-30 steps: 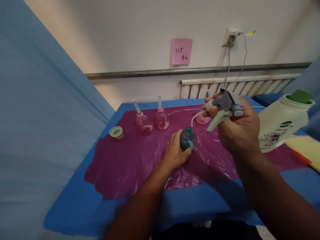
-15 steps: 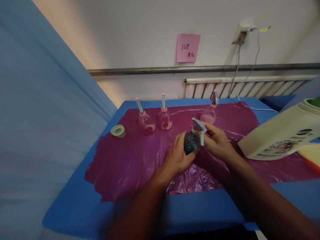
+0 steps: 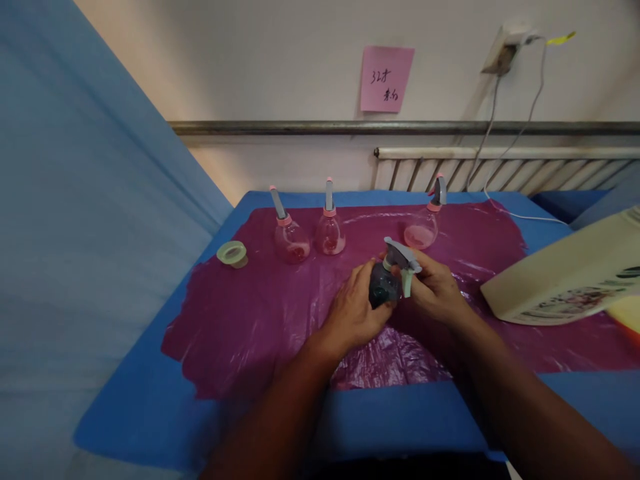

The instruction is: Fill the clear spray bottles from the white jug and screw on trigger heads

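A dark green spray bottle (image 3: 383, 287) with a grey spray head and pale green trigger is held over the purple plastic sheet (image 3: 240, 320). My left hand (image 3: 354, 303) wraps round the bottle's body from the left. On the other side, my right hand (image 3: 436, 285) has its fingers closed at the neck, just under the spray head; its fingertips are partly hidden behind the trigger. Behind stand three clear spray bottles with pink collars and some pink liquid: a left one (image 3: 293, 241), a middle one (image 3: 331, 235) and a right one (image 3: 421, 230).
A pale green cap-like cup (image 3: 233, 253) lies at the sheet's left. To the right, a large cream jug (image 3: 555, 280) leans at a slant. Blue cloth (image 3: 125, 413) covers the table, and a blue curtain (image 3: 90, 200) hangs at left. A cable (image 3: 530, 217) trails across the back right.
The view has shifted slightly. Both hands keep hold of the green bottle, and its spray head has turned a little, with the trigger now further right.
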The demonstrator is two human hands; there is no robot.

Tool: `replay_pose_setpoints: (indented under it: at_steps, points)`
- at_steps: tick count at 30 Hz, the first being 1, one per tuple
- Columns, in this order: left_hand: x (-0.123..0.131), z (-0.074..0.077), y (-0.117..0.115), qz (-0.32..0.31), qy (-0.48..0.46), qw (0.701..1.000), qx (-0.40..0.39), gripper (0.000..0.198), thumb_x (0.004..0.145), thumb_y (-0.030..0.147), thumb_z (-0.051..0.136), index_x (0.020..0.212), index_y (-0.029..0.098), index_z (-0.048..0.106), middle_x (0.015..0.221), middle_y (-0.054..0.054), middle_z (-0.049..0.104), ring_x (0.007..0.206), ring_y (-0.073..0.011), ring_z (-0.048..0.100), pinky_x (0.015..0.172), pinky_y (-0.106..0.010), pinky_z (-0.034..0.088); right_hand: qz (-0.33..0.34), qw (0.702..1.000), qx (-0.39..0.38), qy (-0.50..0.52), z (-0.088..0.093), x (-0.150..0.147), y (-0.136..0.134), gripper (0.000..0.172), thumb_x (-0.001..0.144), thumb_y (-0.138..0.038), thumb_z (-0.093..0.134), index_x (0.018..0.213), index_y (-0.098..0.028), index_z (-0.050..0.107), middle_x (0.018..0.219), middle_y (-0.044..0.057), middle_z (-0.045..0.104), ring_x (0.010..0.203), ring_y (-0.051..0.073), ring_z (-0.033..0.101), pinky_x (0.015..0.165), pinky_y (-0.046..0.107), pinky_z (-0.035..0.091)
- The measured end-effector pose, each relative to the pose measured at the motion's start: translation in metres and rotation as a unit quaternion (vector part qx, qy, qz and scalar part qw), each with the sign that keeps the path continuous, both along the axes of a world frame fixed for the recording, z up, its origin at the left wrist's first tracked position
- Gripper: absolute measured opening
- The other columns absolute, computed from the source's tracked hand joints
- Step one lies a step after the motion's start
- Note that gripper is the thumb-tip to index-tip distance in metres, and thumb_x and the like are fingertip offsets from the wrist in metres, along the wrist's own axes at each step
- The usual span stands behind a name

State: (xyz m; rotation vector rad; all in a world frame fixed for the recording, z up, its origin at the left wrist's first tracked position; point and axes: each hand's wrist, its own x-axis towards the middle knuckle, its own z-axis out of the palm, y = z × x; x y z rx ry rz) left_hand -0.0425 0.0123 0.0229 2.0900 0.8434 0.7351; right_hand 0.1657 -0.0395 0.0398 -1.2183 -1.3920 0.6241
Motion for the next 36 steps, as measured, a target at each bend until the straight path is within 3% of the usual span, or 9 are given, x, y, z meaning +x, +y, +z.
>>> replay_pose_setpoints:
  at_steps: [5,11,21,24,26,28,30,33,36]
  points:
    - [0.002,0.000,-0.001,0.011,-0.018,1.000,0.010,0.083,0.101,0.034,0.085,0.175,0.031,0.047,0.175,-0.016,0.061,0.165,-0.0384,0.060,0.139,-0.063,0.051,-0.048,0.999,0.006,-0.002,0.000,-0.003,0.002,0.026,0.105,-0.040,0.081,0.129,-0.030,0.085,0.120,0.004,0.088,0.106,0.027,0.083,0.105,0.048,0.066]
    - [0.004,-0.004,0.003,0.009,-0.024,0.998,0.062,0.075,0.097,0.027,0.086,0.166,0.028,0.056,0.167,-0.015,0.064,0.164,-0.0392,0.059,0.140,-0.063,0.050,-0.130,0.991,0.024,0.034,-0.007,-0.014,0.013,0.033,0.087,-0.047,0.096,0.109,-0.028,0.079,0.108,0.003,0.085,0.104,0.027,0.079,0.103,0.047,0.062]
    - [-0.001,-0.012,0.010,-0.029,-0.026,0.997,0.074,0.076,0.103,0.032,0.082,0.174,0.033,0.054,0.171,-0.012,0.064,0.159,-0.0374,0.064,0.140,-0.061,0.051,-0.105,0.987,0.027,0.117,-0.020,-0.022,0.027,0.045,0.081,-0.049,0.103,0.105,-0.028,0.071,0.106,0.002,0.081,0.104,0.026,0.077,0.104,0.047,0.062]
    - [-0.001,-0.014,0.011,-0.028,-0.042,0.996,0.077,0.076,0.104,0.030,0.082,0.174,0.035,0.055,0.176,-0.011,0.061,0.165,-0.0376,0.060,0.142,-0.063,0.048,-0.095,0.988,0.036,0.120,-0.020,-0.021,0.026,0.046,0.084,-0.046,0.101,0.114,-0.028,0.072,0.113,0.004,0.082,0.109,0.026,0.078,0.110,0.049,0.063]
    - [-0.001,-0.016,0.011,-0.029,-0.054,0.995,0.082,0.077,0.105,0.029,0.082,0.176,0.033,0.053,0.179,-0.012,0.059,0.169,-0.0386,0.057,0.143,-0.065,0.047,-0.064,0.987,0.051,0.140,-0.019,-0.020,0.023,0.055,0.091,-0.046,0.097,0.137,-0.031,0.070,0.132,0.007,0.083,0.121,0.027,0.079,0.118,0.052,0.062]
    - [-0.001,-0.018,0.011,-0.032,-0.067,0.993,0.092,0.079,0.105,0.029,0.083,0.178,0.031,0.051,0.181,-0.014,0.057,0.170,-0.0396,0.056,0.144,-0.066,0.046,-0.020,0.983,0.063,0.171,-0.018,-0.018,0.019,0.070,0.099,-0.048,0.089,0.161,-0.036,0.060,0.149,0.010,0.080,0.134,0.028,0.078,0.123,0.053,0.061]
    - [-0.001,-0.021,0.012,-0.036,-0.075,0.992,0.098,0.081,0.105,0.028,0.083,0.179,0.032,0.050,0.183,-0.014,0.056,0.170,-0.0397,0.056,0.144,-0.066,0.046,0.011,0.980,0.058,0.191,-0.017,-0.016,0.017,0.078,0.105,-0.049,0.084,0.174,-0.038,0.051,0.145,0.009,0.082,0.133,0.028,0.079,0.120,0.051,0.063]
    - [-0.002,-0.026,0.013,-0.036,-0.071,0.992,0.099,0.083,0.106,0.028,0.082,0.181,0.034,0.046,0.185,-0.014,0.053,0.171,-0.0402,0.055,0.144,-0.068,0.046,0.018,0.981,0.027,0.193,-0.019,-0.014,0.016,0.078,0.105,-0.049,0.084,0.176,-0.036,0.053,0.125,0.006,0.084,0.116,0.026,0.082,0.105,0.046,0.068]
    - [-0.002,-0.028,0.012,-0.028,-0.057,0.992,0.108,0.091,0.107,0.029,0.082,0.185,0.034,0.037,0.188,-0.016,0.049,0.175,-0.0422,0.050,0.145,-0.071,0.044,-0.014,0.985,0.032,0.167,-0.021,-0.014,0.018,0.070,0.102,-0.046,0.087,0.166,-0.034,0.064,0.129,0.007,0.083,0.116,0.025,0.080,0.106,0.044,0.068]
